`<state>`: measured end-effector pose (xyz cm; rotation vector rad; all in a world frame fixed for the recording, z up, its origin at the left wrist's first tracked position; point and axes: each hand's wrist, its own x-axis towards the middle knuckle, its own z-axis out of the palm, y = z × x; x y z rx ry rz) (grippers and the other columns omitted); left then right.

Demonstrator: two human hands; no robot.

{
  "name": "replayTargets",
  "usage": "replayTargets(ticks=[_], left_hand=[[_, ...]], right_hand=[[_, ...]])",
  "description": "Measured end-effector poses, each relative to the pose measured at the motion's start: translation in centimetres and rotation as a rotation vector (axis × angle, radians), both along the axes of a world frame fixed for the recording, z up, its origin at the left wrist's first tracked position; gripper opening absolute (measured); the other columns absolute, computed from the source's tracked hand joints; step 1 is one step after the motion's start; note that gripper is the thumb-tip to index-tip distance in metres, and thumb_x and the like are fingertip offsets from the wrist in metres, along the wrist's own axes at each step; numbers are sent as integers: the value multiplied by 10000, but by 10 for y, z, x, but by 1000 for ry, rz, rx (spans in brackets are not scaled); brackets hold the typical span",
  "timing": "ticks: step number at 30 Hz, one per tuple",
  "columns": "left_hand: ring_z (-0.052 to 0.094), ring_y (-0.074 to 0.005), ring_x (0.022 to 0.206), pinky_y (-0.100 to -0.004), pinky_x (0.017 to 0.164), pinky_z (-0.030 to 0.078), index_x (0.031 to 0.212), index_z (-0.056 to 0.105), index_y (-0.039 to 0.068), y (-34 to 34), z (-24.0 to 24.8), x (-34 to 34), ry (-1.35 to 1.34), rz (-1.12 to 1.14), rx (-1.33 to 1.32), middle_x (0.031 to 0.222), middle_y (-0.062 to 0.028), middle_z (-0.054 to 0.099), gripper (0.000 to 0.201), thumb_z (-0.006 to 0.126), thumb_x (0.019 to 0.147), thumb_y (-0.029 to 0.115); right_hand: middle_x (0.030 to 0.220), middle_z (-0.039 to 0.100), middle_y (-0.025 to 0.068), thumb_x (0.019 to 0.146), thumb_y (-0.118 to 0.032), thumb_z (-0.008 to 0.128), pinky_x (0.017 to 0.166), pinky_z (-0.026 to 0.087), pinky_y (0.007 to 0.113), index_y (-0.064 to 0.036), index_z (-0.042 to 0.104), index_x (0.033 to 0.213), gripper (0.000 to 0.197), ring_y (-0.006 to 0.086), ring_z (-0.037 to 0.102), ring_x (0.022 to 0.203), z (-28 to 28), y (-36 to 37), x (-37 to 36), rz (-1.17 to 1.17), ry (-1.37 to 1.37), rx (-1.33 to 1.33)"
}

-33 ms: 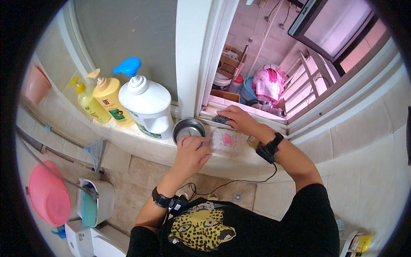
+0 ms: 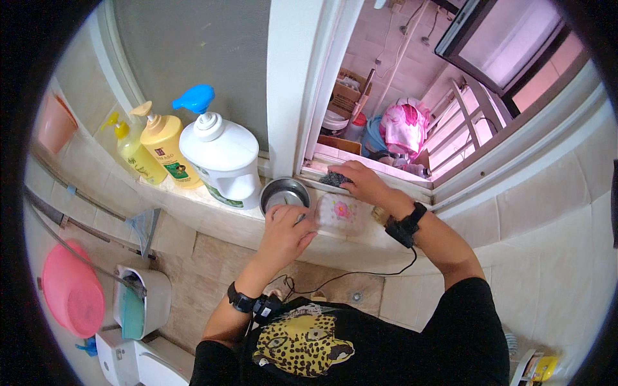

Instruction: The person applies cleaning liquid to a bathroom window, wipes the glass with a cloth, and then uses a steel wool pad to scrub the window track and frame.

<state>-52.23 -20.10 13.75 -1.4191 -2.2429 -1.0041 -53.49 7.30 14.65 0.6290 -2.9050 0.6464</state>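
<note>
On the tiled ledge under the window stands a round metal bowl (image 2: 284, 186). My left hand (image 2: 283, 230) is closed over its near rim, fingers curled down; part of the bowl is hidden by them. A dark grey scouring pad (image 2: 333, 179) lies at the window track, with the fingertips of my right hand (image 2: 368, 184) closed on its right side. Between the hands sits a white box with a pink flower (image 2: 342, 210) on its lid. Beside my right wrist, partly covered, is a small brownish-gold thing (image 2: 380, 215) whose kind I cannot make out.
Left of the bowl stand a white pump bottle (image 2: 222, 157) with a blue head, a yellow pump bottle (image 2: 168, 151) and a yellow-green one (image 2: 138, 154). A pink basin (image 2: 71, 289) and a white bin (image 2: 158, 299) are at lower left. A black cable (image 2: 347, 275) links my wrist straps.
</note>
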Motion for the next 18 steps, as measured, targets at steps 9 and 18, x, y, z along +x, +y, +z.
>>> replayTargets(ticks=[9,18], left_hand=[[510,-250,987,-428,888,342,829,619,144,-4,-2,4,-60,82,45,1020,-44,548,183,704,671,105],[506,-257,994,-427,892,347,838,638,133,-9,-5,7,-89,122,51,1019,-36,560,187,709,668,107]], right_hand=[[883,569,192,697,-53,627,740,438,467,-37,461,953,306,404,558,878,0,-40,-48,14,9,-152],[806,544,169,674,-58,635,686,448,434,-49,414,943,349,382,567,793,-14,-23,-32,-79,74,-119]])
